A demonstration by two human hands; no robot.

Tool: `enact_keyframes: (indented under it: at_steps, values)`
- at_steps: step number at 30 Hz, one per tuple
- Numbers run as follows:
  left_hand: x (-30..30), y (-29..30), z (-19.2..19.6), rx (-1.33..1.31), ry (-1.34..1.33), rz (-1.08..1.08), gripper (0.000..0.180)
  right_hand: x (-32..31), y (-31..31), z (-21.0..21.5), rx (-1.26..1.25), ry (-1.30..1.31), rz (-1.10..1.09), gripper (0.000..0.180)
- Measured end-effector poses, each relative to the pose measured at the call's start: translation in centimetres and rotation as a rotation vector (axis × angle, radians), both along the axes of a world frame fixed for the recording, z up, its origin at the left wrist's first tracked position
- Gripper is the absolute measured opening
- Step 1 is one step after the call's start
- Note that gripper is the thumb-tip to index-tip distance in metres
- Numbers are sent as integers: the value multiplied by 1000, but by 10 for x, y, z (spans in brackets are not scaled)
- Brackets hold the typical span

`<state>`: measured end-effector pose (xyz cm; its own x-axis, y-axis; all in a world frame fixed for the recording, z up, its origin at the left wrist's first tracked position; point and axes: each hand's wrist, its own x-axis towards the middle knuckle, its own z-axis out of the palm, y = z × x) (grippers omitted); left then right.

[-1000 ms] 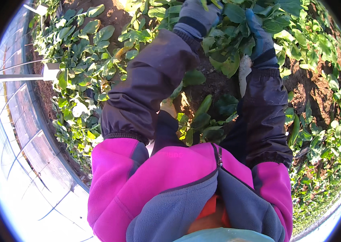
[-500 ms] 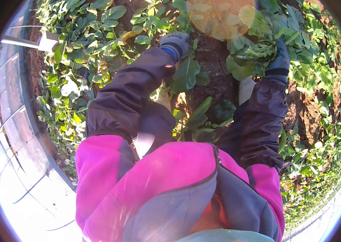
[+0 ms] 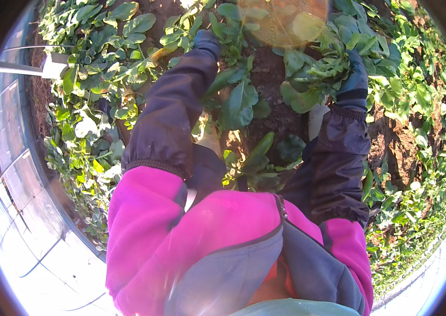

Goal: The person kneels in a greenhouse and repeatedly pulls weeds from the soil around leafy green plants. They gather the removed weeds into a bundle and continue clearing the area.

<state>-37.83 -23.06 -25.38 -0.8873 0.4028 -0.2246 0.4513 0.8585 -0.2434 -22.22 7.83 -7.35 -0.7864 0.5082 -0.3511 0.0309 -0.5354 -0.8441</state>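
Leafy bunch point(image 3: 322, 71) seemingly in gloved right hand point(image 3: 354, 79)

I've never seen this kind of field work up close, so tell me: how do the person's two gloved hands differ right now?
The left hand reaches in among low leaves, and whether it grips anything cannot be told; the right hand is closed on a bunch of green leaves. The left hand sits higher in the view, the right hand lower, out to the side. Both wear dark gloves above dark oversleeves.
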Motion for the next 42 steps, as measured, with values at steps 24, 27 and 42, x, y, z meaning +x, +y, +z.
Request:
enact_keyframes:
  at_steps: [24, 27, 42]
  values:
    - [32, -45, -8, -130, -516, 150, 51, 8, 34, -43, 550, 82, 204, 33]
    - [36, -68, 7, -215, -712, 136, 52, 6, 43, -62, 531, 117, 216, 33]
    - [30, 88, 274, 687, -247, -161, 49, -1, -17, -54, 426, 274, 474, 36]
